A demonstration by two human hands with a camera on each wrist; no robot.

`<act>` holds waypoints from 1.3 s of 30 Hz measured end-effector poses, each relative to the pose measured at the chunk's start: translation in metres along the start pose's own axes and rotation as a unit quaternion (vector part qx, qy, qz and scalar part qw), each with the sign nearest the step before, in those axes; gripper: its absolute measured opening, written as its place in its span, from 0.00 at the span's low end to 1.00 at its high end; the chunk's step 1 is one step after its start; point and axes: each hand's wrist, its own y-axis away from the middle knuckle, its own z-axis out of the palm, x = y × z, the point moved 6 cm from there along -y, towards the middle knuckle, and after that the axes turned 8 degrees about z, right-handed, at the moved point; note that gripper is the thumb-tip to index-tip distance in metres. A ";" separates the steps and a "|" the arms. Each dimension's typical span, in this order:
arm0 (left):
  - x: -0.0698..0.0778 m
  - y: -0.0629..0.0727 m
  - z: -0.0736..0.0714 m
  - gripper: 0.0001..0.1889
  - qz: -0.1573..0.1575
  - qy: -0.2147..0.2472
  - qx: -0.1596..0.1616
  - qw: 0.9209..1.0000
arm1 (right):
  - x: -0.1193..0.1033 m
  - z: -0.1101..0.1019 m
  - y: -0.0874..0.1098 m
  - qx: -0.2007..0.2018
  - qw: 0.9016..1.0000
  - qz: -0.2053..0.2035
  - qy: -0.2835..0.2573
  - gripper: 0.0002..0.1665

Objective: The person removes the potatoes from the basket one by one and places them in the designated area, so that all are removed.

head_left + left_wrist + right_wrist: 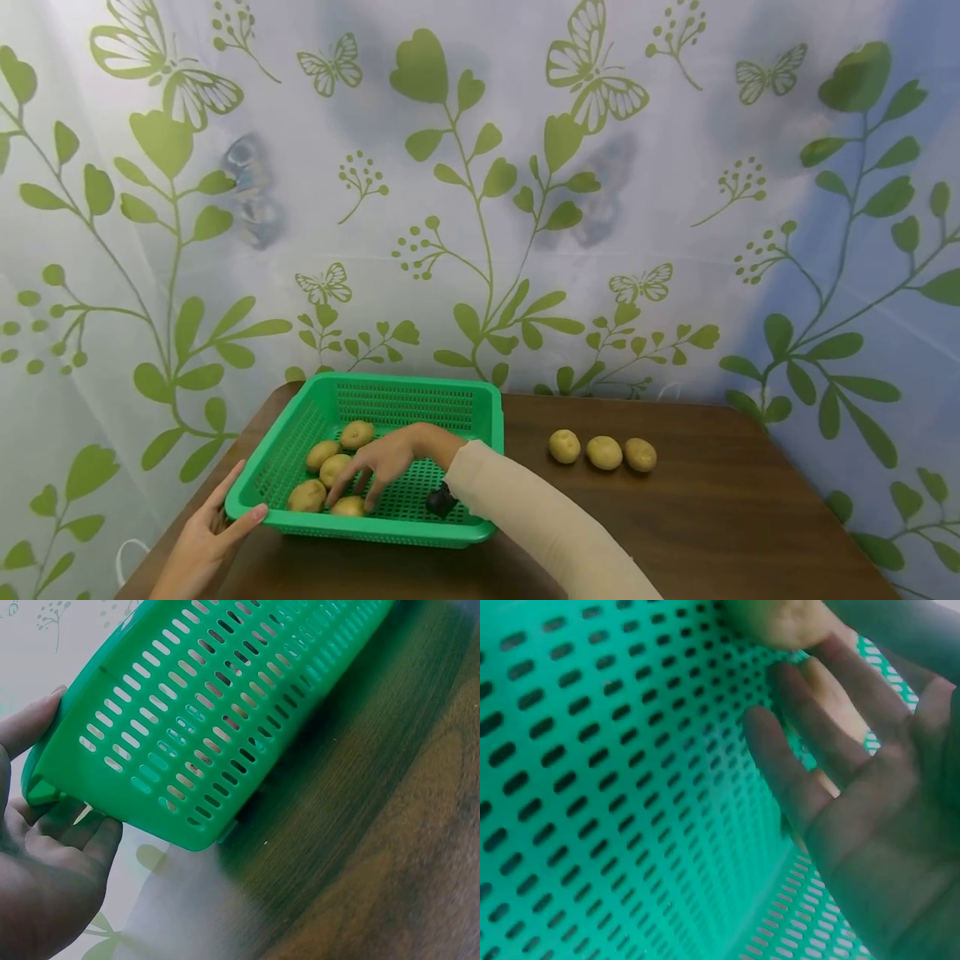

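Note:
A green plastic basket (375,527) with slotted walls stands on the table. My left hand (198,537) holds its near left corner, thumb on the rim and fingers curled beneath it, as the left wrist view also shows. Inside the basket, my right hand (386,462) reaches down, its thumb and fingers on either side of a potato (348,506) by the near wall. Other potatoes lie around that hand: one (307,496) at the near left, two (322,455) beside the fingers, and another (357,434) farther back. The right wrist view shows the palm and a potato (780,622) by the fingertips.
Three potatoes (603,452) sit in a row on the brown wooden table (712,517), right of the basket. A small black object (441,502) shows by the right sleeve cuff. Behind the table hangs a curtain (480,208) with green leaves and butterflies.

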 end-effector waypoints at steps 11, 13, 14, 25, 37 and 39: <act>-0.003 0.003 0.004 0.45 0.007 0.011 0.011 1.000 | 0.008 0.010 -0.012 -0.008 1.000 0.010 -0.003 0.26; -0.003 0.004 0.004 0.45 0.012 0.018 0.013 1.000 | 0.009 0.011 -0.012 -0.009 1.000 0.015 0.003 0.24; -0.003 0.004 0.005 0.45 0.015 0.018 0.013 1.000 | 0.010 0.011 -0.012 -0.008 1.000 0.019 0.008 0.24; -0.001 0.002 0.001 0.46 0.003 0.008 0.008 1.000 | 0.014 -0.002 0.001 -0.013 0.999 0.037 -0.005 0.27; 0.001 0.001 0.004 0.45 -0.002 0.044 0.015 0.999 | 0.009 -0.018 0.019 0.002 0.999 -0.034 -0.037 0.25; 0.002 0.002 0.005 0.46 0.006 0.060 0.019 0.998 | 0.008 -0.021 0.022 0.007 0.998 -0.047 -0.039 0.26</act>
